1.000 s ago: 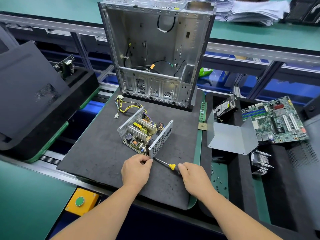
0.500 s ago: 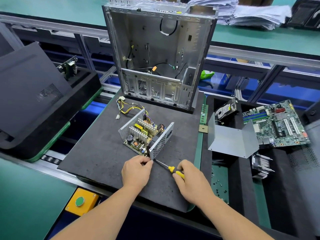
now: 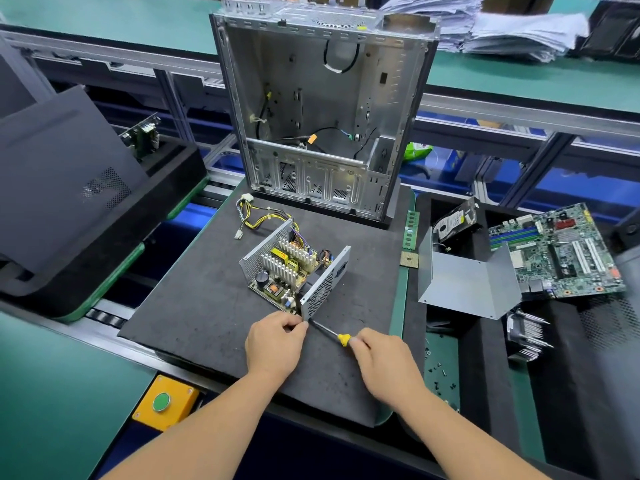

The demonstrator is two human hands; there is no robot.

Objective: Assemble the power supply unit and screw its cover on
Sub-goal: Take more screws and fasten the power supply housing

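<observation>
The open power supply unit (image 3: pixel 294 271) sits on the dark foam mat (image 3: pixel 207 306), its circuit board and heat sinks exposed between two perforated metal walls. Its yellow and black cables (image 3: pixel 256 216) trail toward the back left. My right hand (image 3: pixel 384 362) grips the yellow-handled screwdriver (image 3: pixel 332 334), whose tip meets the unit's near corner. My left hand (image 3: pixel 277 341) pinches at that same corner, right at the tip. The bent grey metal cover (image 3: pixel 464 285) lies apart on the right.
An empty computer case (image 3: pixel 322 116) stands upright behind the unit. A motherboard (image 3: pixel 561 251), a hard drive (image 3: pixel 453 220) and a heat sink (image 3: pixel 526 334) lie at right, loose screws (image 3: pixel 440 372) near my right wrist. A RAM stick (image 3: pixel 411 230) and CPU (image 3: pixel 409 259) lie at the mat's right edge. A yellow button box (image 3: pixel 166 403) sits at front left.
My right hand has shifted slightly on the screwdriver handle, covering more of the yellow. The left hand stays pinched at the unit's near corner.
</observation>
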